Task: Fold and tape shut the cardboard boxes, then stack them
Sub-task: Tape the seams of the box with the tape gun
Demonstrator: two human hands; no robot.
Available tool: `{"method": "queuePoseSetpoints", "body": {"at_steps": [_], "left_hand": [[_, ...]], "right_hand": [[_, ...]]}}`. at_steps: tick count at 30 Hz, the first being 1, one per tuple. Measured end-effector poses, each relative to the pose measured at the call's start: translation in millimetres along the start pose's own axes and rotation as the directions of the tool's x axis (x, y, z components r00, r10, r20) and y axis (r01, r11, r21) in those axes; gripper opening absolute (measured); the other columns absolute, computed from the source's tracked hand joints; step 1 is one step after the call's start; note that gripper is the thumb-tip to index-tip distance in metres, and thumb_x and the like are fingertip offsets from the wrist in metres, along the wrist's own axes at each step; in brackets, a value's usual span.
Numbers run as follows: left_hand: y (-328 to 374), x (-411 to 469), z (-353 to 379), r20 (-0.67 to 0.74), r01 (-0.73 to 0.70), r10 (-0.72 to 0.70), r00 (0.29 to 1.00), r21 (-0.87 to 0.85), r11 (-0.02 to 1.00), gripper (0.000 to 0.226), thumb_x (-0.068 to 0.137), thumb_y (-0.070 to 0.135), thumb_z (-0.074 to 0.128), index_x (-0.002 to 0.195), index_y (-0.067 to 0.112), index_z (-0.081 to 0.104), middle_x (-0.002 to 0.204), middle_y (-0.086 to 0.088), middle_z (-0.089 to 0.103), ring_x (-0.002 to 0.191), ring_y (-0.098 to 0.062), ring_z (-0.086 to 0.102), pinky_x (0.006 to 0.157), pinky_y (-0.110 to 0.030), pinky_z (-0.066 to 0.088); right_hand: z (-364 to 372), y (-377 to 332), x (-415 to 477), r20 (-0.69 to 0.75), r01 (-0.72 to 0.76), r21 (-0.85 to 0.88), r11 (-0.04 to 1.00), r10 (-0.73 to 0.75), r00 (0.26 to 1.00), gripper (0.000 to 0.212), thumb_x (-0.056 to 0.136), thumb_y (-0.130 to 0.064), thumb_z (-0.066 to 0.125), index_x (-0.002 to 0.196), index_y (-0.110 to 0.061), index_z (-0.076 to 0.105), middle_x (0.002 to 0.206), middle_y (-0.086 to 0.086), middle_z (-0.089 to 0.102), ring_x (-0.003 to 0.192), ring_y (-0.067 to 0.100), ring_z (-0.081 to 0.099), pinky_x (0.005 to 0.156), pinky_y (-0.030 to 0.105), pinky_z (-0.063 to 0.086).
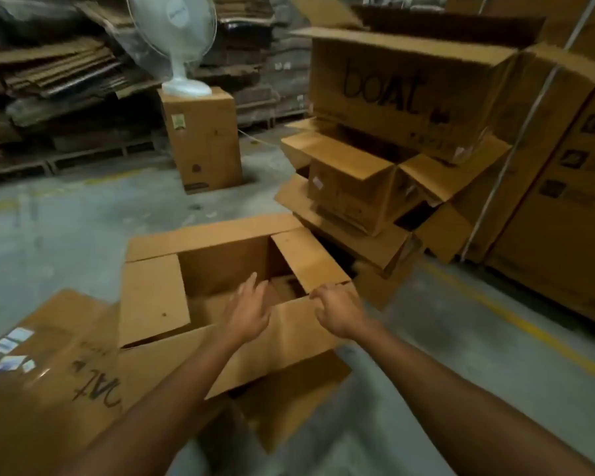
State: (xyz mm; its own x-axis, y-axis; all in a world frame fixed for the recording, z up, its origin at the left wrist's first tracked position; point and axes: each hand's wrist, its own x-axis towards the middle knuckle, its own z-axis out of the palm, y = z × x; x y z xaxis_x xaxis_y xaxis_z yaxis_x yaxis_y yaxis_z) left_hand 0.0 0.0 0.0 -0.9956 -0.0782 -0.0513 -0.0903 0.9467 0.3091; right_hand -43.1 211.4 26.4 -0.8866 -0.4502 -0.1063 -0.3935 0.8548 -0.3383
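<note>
Open box (220,266): it sits on the concrete floor (66,218) right in front of you, top unsealed, all four flaps up or splayed.
Flaps: the left flap (152,297) and right flap (310,259) lean outward, the far flap (213,235) lies back, and the near flap (289,341) stands up towards you.
Your left hand (251,310): fingers straight and spread, holding nothing, reaching over the near flap into the opening.
Your right hand (337,310): fingers curled at the near flap's top edge, close to the right flap's corner. Motion blur hides whether you actually grip the cardboard.
Labelled box (49,372): lies at your left, touching the open box, with stickers and black handwriting on top.
Stack (351,187): open-flapped boxes piled just right of and behind the open box, with a big one marked "boat" (399,94) on top.
Fan (176,39): white, standing on a tall box (203,142) further back.
</note>
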Motion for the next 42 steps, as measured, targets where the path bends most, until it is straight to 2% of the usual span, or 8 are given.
{"method": "queuePoseSetpoints", "body": {"at_steps": [4, 8, 14, 19, 23, 35, 38, 42], "left_hand": [[-29.1, -6.8, 25.9, 0.160, 0.114, -0.117, 0.980, 0.031, 0.993, 0.050, 0.094, 0.052, 0.057, 0.134, 0.024, 0.048, 0.135, -0.003, 0.054, 0.120, -0.021, 0.052, 0.099, -0.040, 0.044], [-35.6, 1.5, 22.7, 0.213, 0.064, -0.072, 0.974, 0.044, 0.997, 0.017, 0.091, 0.036, 0.067, 0.100, 0.031, 0.053, 0.105, 0.007, 0.060, 0.089, -0.007, 0.056, 0.077, -0.031, 0.052], [12.9, -0.9, 1.6, 0.092, -0.053, 0.047, 0.995, 0.073, 0.996, 0.014, 0.097, 0.035, 0.061, 0.107, 0.025, 0.063, 0.095, 0.010, 0.061, 0.079, -0.003, 0.056, 0.064, -0.019, 0.044], [99.8, -20.4, -9.1, 0.079, -0.291, 0.285, 0.955, 0.078, 0.954, 0.017, 0.097, 0.039, 0.059, 0.105, 0.026, 0.066, 0.091, 0.010, 0.067, 0.079, -0.003, 0.064, 0.072, -0.023, 0.055], [187.5, -55.7, 12.2, 0.112, -0.433, 0.421, 0.900, 0.120, 0.893, 0.018, 0.099, 0.037, 0.056, 0.095, 0.022, 0.065, 0.083, 0.007, 0.066, 0.072, -0.008, 0.061, 0.068, -0.029, 0.054], [412.9, -197.6, 166.3, 0.348, -0.507, 0.454, 0.820, 0.074, 0.859, 0.009, 0.100, 0.021, 0.057, 0.105, 0.020, 0.063, 0.096, 0.003, 0.067, 0.082, -0.010, 0.066, 0.070, -0.026, 0.057], [450.0, -205.7, 192.6, 0.381, -0.514, 0.438, 0.814, 0.123, 0.849, 0.008, 0.100, 0.022, 0.055, 0.102, 0.019, 0.062, 0.082, 0.007, 0.058, 0.070, -0.007, 0.059, 0.059, -0.021, 0.051], [478.2, -191.6, 224.1, 0.371, -0.424, 0.370, 0.852, 0.074, 0.903, 0.007, 0.098, 0.019, 0.057, 0.097, 0.018, 0.064, 0.079, 0.005, 0.060, 0.073, -0.012, 0.064, 0.070, -0.031, 0.059]], "right_hand": [[40.7, -13.4, 0.7, 0.206, -0.046, -0.024, 0.999, 0.050, 0.977, 0.049, 0.100, -0.016, 0.049, 0.149, -0.022, 0.042, 0.149, 0.005, 0.045, 0.134, 0.028, 0.042, 0.106, 0.042, 0.044], [50.0, -12.4, 3.5, 0.214, -0.053, -0.049, 0.997, 0.063, 0.975, 0.062, 0.096, -0.010, 0.054, 0.154, -0.020, 0.033, 0.156, 0.007, 0.036, 0.140, 0.032, 0.034, 0.113, 0.045, 0.038], [23.2, -3.0, -17.6, 0.121, -0.042, -0.132, 0.990, 0.058, 0.991, 0.088, 0.092, -0.002, 0.060, 0.160, -0.025, 0.009, 0.164, 0.008, 0.014, 0.149, 0.033, 0.016, 0.118, 0.052, 0.028], [-5.0, 34.5, -71.4, -0.361, -0.118, -0.206, 0.971, 0.037, 0.932, 0.090, 0.078, -0.004, 0.072, 0.153, -0.025, 0.027, 0.153, 0.015, 0.026, 0.143, 0.033, 0.025, 0.112, 0.052, 0.030], [-24.8, 89.9, -133.8, -0.378, -0.076, -0.376, 0.924, -0.078, 0.923, 0.040, 0.081, -0.020, 0.074, 0.120, -0.020, 0.064, 0.127, 0.008, 0.059, 0.126, 0.028, 0.049, 0.114, 0.059, 0.024], [10.9, 267.6, -360.9, -0.207, -0.326, -0.102, 0.940, 0.300, 0.931, 0.021, 0.096, -0.019, 0.058, 0.114, -0.015, 0.068, 0.119, 0.006, 0.058, 0.115, 0.026, 0.047, 0.076, 0.035, 0.031], [31.3, 302.8, -385.2, -0.201, -0.392, -0.007, 0.920, 0.382, 0.902, 0.028, 0.096, -0.011, 0.054, 0.122, -0.010, 0.064, 0.134, 0.012, 0.053, 0.133, 0.030, 0.039, 0.094, 0.039, 0.039], [55.8, 316.3, -383.1, -0.219, -0.537, 0.263, 0.802, 0.591, 0.776, 0.033, 0.101, -0.009, 0.051, 0.133, -0.016, 0.054, 0.168, 0.012, -0.004, 0.154, 0.031, 0.000, 0.117, 0.048, 0.034]]}}
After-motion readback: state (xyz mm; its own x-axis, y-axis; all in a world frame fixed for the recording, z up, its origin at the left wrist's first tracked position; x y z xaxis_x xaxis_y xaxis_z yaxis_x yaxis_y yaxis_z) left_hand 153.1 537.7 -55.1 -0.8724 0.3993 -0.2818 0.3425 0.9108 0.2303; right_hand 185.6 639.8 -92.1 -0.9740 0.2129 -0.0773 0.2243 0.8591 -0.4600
